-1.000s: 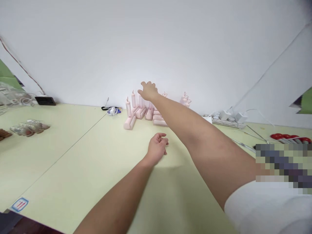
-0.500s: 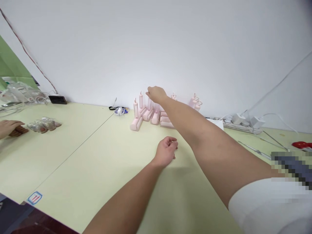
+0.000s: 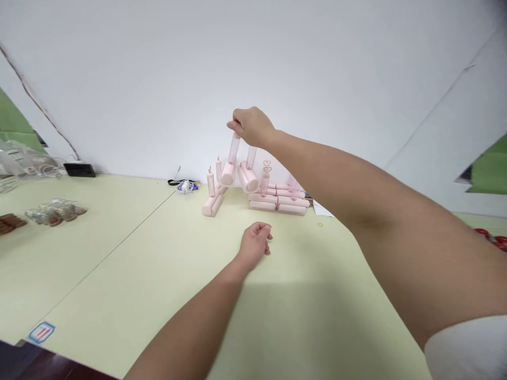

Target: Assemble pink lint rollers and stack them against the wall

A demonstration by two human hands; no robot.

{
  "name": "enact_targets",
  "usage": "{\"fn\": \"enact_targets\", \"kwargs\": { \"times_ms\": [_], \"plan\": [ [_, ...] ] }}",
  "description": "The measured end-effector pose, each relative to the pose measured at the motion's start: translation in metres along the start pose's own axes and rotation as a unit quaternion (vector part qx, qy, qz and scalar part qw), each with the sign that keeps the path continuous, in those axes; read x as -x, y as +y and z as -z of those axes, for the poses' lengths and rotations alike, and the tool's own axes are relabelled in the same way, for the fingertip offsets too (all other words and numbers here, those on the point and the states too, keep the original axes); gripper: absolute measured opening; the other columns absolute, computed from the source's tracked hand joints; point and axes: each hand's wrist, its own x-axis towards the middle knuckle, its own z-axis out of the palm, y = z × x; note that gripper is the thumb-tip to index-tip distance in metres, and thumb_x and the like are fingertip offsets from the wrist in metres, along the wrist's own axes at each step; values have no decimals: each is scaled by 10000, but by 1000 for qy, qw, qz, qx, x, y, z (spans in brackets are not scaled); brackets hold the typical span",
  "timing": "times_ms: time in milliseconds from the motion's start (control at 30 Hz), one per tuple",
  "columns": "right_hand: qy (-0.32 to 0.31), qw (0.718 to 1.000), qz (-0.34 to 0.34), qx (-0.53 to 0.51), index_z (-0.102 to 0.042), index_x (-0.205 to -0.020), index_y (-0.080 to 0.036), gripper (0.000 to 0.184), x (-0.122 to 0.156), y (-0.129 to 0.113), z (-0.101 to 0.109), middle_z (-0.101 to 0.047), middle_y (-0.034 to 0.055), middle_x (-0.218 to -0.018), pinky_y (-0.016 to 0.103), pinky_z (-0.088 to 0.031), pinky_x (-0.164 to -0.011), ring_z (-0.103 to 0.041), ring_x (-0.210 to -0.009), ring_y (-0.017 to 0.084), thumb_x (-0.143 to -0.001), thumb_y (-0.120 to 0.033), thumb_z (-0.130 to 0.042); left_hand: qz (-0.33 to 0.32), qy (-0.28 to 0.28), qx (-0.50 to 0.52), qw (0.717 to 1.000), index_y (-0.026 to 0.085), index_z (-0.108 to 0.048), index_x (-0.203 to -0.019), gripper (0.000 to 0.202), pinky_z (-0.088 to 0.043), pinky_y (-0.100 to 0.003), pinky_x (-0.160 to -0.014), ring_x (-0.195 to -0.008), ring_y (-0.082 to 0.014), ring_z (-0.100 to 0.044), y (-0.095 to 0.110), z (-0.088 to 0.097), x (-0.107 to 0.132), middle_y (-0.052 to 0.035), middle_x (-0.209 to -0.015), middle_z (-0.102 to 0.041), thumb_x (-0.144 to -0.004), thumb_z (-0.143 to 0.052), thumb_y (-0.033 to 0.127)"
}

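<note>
My right hand [image 3: 251,126] is closed around the tops of two translucent pink stems. Each stem rises from a pale pink roller, one at the left [image 3: 228,173] and one at the right [image 3: 248,177], both held up off the table and tilted. Closer to me, my left hand [image 3: 255,244] rests over the tabletop with its fingers curled and nothing visible in them. Similar pink rollers [image 3: 213,205] with upright stems stand left of the lifted pair. More rollers [image 3: 277,203] lie grouped at the right, one with a heart-shaped stem top [image 3: 266,166].
A white cable coil [image 3: 185,186] and a black phone [image 3: 79,169] lie by the wall. Clear-wrapped items [image 3: 55,212] and brown pieces [image 3: 11,222] are at far left. A small yellow ring [image 3: 320,225] lies right, and a numbered sticker [image 3: 41,332] marks the near edge.
My right hand has risen and lifted two pink rollers off the table. The view has shifted a little; the other person's hand at the far left has gone from view.
</note>
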Motion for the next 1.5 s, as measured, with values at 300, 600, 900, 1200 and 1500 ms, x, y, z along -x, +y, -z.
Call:
{"fn": "enact_targets", "kwargs": {
  "times_ms": [300, 600, 900, 1200, 1500],
  "plan": [
    [-75, 995, 55, 30, -609, -893, -202, 323, 130, -28, 82, -653, 19, -750, 287, -351, -706, -560, -735, 176, -995, -456, -437, -57, 163, 109, 979, 185, -552, -907, 299, -403, -210, -458, -439, -68, -459, 27, 40, -27, 43, -652, -517, -843, -498, 472],
    [-135, 977, 137, 95, -573, -745, -210, 372, 237, -41, 86, -631, 35, -674, 287, -265, -561, -542, -615, 171, -996, -411, -386, -305, -237, -331, 861, 230, -682, -1072, 348, -413, -373, -962, -1076, -271, -544, 21, 4, 30, -86, -1126, -643, -802, -634, 445],
    [5, 997, 65, -34, -611, -921, -207, 281, 272, -18, 81, -628, 42, -729, 303, -421, -647, -566, -664, 177, -922, -442, -457, -300, -132, -472, 818, 217, -627, -670, 300, -397, -339, -775, -827, -248, -518, 21, 3, 31, -58, -736, -607, -805, -645, 484],
    [30, 957, -236, -165, -466, -1333, -219, 646, 356, -25, 61, -646, 89, -1088, 402, -480, -835, -602, -970, 248, -765, -412, -706, -200, 2, -652, 731, 195, -690, -923, 539, -419, -453, -858, -1057, -361, -529, 27, 4, 29, -139, -1092, -643, -901, -386, 640],
    [-89, 905, -324, -260, -644, -1151, -237, 420, 397, -26, 41, -666, 61, -1170, 330, -484, -816, -620, -979, 215, -760, -366, -728, -202, 1, -644, 738, 189, -655, -971, 476, -454, -412, -859, -1040, -315, -577, 28, 5, 28, -133, -1079, -638, -910, -406, 591]
  ]
}}
